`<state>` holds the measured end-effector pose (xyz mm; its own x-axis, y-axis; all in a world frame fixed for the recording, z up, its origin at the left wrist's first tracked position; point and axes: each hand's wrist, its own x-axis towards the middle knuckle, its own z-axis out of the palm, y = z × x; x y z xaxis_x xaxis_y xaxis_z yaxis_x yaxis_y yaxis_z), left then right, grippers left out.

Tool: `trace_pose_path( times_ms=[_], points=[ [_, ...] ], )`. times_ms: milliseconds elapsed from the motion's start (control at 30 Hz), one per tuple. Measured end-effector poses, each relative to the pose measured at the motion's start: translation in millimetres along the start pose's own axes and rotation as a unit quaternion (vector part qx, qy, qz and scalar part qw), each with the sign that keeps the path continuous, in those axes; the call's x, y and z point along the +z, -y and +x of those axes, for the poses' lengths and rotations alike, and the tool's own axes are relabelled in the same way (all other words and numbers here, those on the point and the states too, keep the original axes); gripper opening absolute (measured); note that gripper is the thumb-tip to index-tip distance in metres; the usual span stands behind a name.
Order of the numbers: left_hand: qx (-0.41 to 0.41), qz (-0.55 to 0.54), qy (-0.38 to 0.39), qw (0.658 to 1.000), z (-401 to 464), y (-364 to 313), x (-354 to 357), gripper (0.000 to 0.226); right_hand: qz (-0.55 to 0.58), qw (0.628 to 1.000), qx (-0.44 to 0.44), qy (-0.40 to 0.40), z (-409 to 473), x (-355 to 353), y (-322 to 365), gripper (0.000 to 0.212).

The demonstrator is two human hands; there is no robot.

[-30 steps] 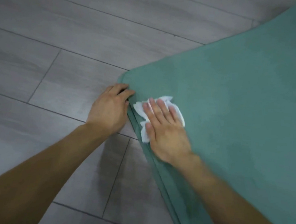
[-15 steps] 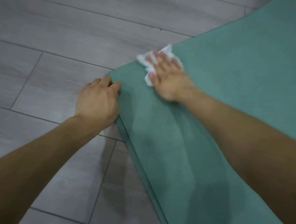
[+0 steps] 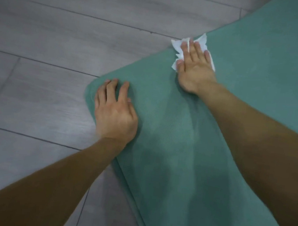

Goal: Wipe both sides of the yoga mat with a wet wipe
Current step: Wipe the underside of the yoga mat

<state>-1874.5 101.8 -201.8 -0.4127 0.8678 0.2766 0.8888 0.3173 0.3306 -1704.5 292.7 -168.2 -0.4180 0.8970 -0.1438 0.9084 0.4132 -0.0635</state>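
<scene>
Floor (image 3: pixel 64 37): grey wood-grain tiles with thin dark joints; fills the left and upper part of the view and carries everything listed below.
Yoga mat (image 3: pixel 254 104): teal-green foam sheet with a fine woven texture, lying flat on the floor; runs from the upper right to the lower middle of the view, its rounded corner pointing left. Along the near left edge a second layer of the same material shows underneath.
Right hand (image 3: pixel 194 69): palm down on the mat close to its far edge, fingers straight and slightly spread, pressing flat on the wipe; nothing is curled round it, so the grip is open.
Left hand (image 3: pixel 115 113): palm down on the mat's rounded corner, fingers extended and spread, resting flat; grip open, holding nothing.
Wet wipe (image 3: pixel 178 46): crumpled white sheet, pinned between the right hand's fingers and the mat, its ragged edges showing beyond the fingertips; it lies just at the mat's far edge, well apart from the left hand.
</scene>
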Motion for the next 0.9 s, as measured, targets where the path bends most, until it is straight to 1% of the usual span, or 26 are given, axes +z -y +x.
trace_pose_path(
  times_ms=[33, 67, 100, 133, 167, 200, 267, 300, 333, 367, 400, 433, 467, 500, 533, 567, 600, 633, 667, 700, 733, 767, 800, 833, 867, 900],
  points=[
    [0.0, 0.002, 0.0, 1.0, 1, 0, 1, 0.045, 0.001, 0.999, -0.044, -0.013, -10, 3, 21, 0.067],
    [0.0, 0.004, 0.004, 1.0, 2, -1, 1, 0.046, 0.0, 0.992, -0.13, -0.001, -27, 6, 38, 0.067],
    [-0.003, 0.01, 0.011, 1.0, 2, -2, 1, 0.046, 0.002, 0.973, -0.229, 0.019, -40, 14, 43, 0.066],
    [-0.005, 0.019, 0.017, 1.0, 0, -2, 0, 0.047, -0.011, 0.955, -0.295, 0.032, -40, 16, 37, 0.064],
    [-0.005, 0.026, 0.02, 0.999, 0, -2, -1, 0.048, -0.017, 0.949, -0.313, 0.03, -29, 10, 24, 0.065],
    [0.001, 0.027, 0.022, 0.999, 1, -2, -2, 0.048, -0.02, 0.962, -0.272, 0.02, -9, 2, 6, 0.068],
    [0.003, 0.025, 0.02, 0.999, 2, -2, -2, 0.048, -0.011, 0.995, -0.103, 0.009, 28, -17, -25, 0.067],
    [0.002, 0.028, 0.016, 0.999, 1, -2, -1, 0.048, -0.007, 0.999, -0.042, 0.013, 30, -16, -24, 0.065],
    [0.003, 0.031, 0.012, 0.999, 1, -1, 0, 0.048, 0.012, 0.999, -0.035, 0.012, 20, -11, -7, 0.063],
    [0.004, 0.031, 0.01, 0.999, 1, -1, 1, 0.048, 0.019, 0.995, -0.094, -0.001, -1, -6, 16, 0.063],
    [0.005, 0.031, 0.009, 0.999, 2, 0, 0, 0.047, 0.019, 0.982, -0.187, 0.002, -28, 2, 35, 0.061],
    [0.006, 0.035, 0.009, 0.999, 1, 0, -1, 0.047, 0.024, 0.963, -0.269, 0.006, -51, 14, 43, 0.061],
    [0.006, 0.039, 0.008, 0.999, 1, 0, -1, 0.047, 0.022, 0.946, -0.323, 0.007, -61, 15, 39, 0.06],
    [0.007, 0.039, 0.006, 0.999, 1, 0, -1, 0.047, 0.021, 0.942, -0.334, 0.003, -54, 12, 25, 0.06],
    [0.007, 0.035, 0.005, 0.999, 1, -1, -1, 0.047, 0.018, 0.959, -0.284, 0.004, -38, 6, 8, 0.06],
    [0.008, 0.03, 0.003, 1.0, 1, -1, -1, 0.048, 0.014, 0.98, -0.198, -0.002, -19, -2, -10, 0.061],
    [0.009, 0.03, -0.003, 1.0, 2, -1, 0, 0.048, 0.018, 0.993, -0.114, -0.006, -2, -8, -24, 0.061],
    [0.009, 0.032, -0.009, 0.999, 2, -1, 1, 0.048, 0.026, 0.998, -0.056, -0.007, 6, -8, -28, 0.062],
    [0.007, 0.034, -0.011, 0.999, 2, 0, 1, 0.048, 0.032, 0.999, -0.035, -0.014, -1, -6, -17, 0.065],
    [0.005, 0.034, -0.011, 0.999, 2, 1, 2, 0.048, 0.037, 0.997, -0.056, -0.037, -20, 3, 2, 0.067],
    [0.006, 0.032, -0.01, 0.999, 2, 0, 1, 0.048, 0.033, 0.992, -0.114, -0.042, -52, 10, 22, 0.066],
    [0.008, 0.031, -0.008, 0.999, 1, 0, 0, 0.049, 0.031, 0.98, -0.19, -0.041, -91, 20, 37, 0.062],
    [0.01, 0.032, -0.008, 0.999, 1, -1, -1, 0.049, 0.044, 0.965, -0.258, -0.018, -128, 24, 44, 0.06],
    [0.009, 0.033, -0.009, 0.999, 0, 0, -1, 0.049, 0.041, 0.949, -0.311, 0.001, -145, 25, 38, 0.059],
    [0.008, 0.034, -0.009, 0.999, 0, 0, 0, 0.048, 0.04, 0.944, -0.328, 0.006, -142, 20, 23, 0.058],
    [0.008, 0.036, -0.008, 0.999, 0, 1, 0, 0.047, 0.025, 0.954, -0.3, -0.008, -124, 15, 5, 0.058]
  ],
)
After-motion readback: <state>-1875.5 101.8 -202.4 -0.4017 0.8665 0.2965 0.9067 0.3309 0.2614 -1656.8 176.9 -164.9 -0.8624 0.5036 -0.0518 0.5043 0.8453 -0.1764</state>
